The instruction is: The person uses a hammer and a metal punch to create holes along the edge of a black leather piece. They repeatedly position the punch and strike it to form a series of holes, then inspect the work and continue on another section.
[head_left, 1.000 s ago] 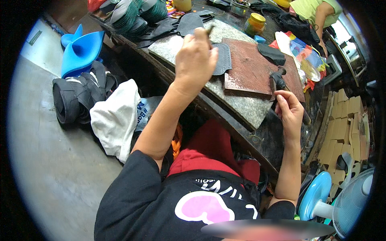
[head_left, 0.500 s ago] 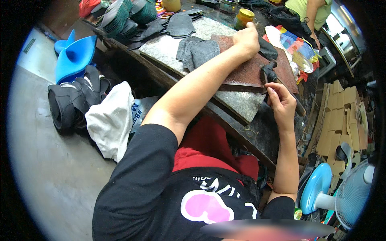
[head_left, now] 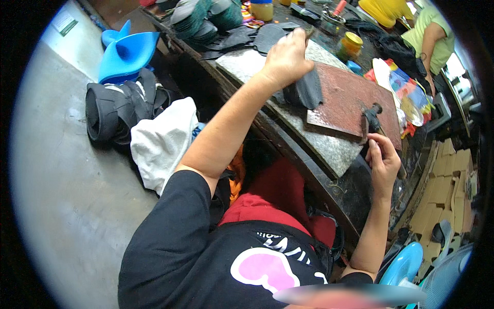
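My left hand (head_left: 288,57) is raised over the left end of a reddish-brown board (head_left: 339,95). Its fingers are closed, and a thin dark tip shows beyond them; what it belongs to is hidden. Below this hand lie black textured shoe-upper pieces (head_left: 306,91), partly covered by the hand. My right hand (head_left: 384,164) is at the board's near right corner, thumb and fingertips pinched together; I cannot make out what they hold. Beside those fingertips a hammer (head_left: 374,117) lies on the board, its handle running behind the hand.
The board rests on a grey stone slab (head_left: 309,141). A yellow-lidded jar (head_left: 350,45) stands behind it. Stacked dark pieces (head_left: 193,20) lie at the far left. Another person in a green shirt (head_left: 432,36) is at the far right. Cardboard (head_left: 437,185) stands at right.
My left hand has moved from beside the yellow-lidded jar, left and nearer, to above the black pieces. The right hand keeps its pinch beside the hammer. The whole view has shifted.
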### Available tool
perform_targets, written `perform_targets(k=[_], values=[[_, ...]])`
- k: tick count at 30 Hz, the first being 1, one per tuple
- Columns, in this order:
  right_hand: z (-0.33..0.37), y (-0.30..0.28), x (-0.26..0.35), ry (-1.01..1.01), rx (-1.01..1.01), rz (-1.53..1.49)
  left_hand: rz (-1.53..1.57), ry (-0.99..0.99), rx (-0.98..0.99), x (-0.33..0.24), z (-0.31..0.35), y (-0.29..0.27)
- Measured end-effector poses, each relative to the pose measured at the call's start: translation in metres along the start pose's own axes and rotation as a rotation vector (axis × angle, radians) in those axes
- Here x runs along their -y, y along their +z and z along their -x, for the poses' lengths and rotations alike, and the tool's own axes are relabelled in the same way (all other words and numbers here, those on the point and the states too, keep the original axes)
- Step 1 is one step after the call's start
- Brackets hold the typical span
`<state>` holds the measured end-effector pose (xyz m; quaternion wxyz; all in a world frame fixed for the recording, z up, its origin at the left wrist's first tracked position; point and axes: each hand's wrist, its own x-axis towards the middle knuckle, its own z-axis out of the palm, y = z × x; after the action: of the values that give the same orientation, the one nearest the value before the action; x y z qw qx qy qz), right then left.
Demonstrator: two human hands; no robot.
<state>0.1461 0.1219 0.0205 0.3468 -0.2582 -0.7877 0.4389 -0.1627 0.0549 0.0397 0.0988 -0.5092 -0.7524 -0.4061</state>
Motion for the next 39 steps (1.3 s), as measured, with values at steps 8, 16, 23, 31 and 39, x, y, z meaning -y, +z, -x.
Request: perform_targets(k=[8, 16, 23, 31, 39], values=[[0.001, 0.004, -0.002, -0.005, 0.024, 0.027, 0.005, -0.027, 0.012, 0.027, 0.041, 0.02], [0.0, 0.001, -0.006, 0.014, 0.013, 0.012, -0.393, 0.048, -0.483, 0.103, 0.006, -0.018], [-0.001, 0.003, -0.007, 0.0, 0.011, 0.013, -0.19, -0.286, -0.332, 0.143, 0.003, -0.039], [-0.002, -0.003, -0.001, 0.154, 0.113, -0.281, 0.163, 0.204, -0.587, 0.039, 0.01, -0.039], [-0.003, 0.003, -0.004, 0.345, -0.01, -0.607, 0.259, 0.855, 0.179, -0.115, 0.107, 0.028]])
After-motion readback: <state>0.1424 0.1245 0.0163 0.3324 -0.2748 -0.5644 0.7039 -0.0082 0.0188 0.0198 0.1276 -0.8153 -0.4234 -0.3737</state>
